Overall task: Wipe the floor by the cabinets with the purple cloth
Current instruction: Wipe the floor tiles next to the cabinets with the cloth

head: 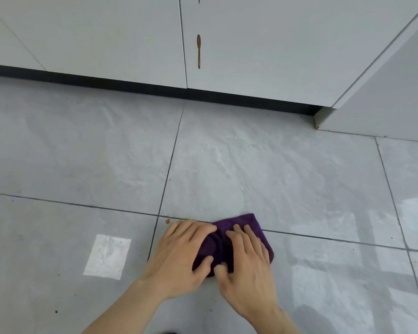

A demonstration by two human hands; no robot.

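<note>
The purple cloth (245, 226) lies bunched on the grey tiled floor (275, 169), low in the middle of the head view. Both hands press down on it. My left hand (181, 256) covers the cloth's left part, fingers spread, thumb on the fabric. My right hand (247, 268) lies flat over its right part. A small brown spot (167, 221) sits on the floor just left of my left fingertips, by a grout line. The white cabinets (251, 56) stand beyond, with a brown drip (198, 51) running down one door.
A black toe-kick (130, 83) runs under the cabinets. A white cabinet side panel (384, 112) juts out at the right. A bright square light patch (108, 256) lies on the floor at the left. Small dark specks dot the lower left tiles.
</note>
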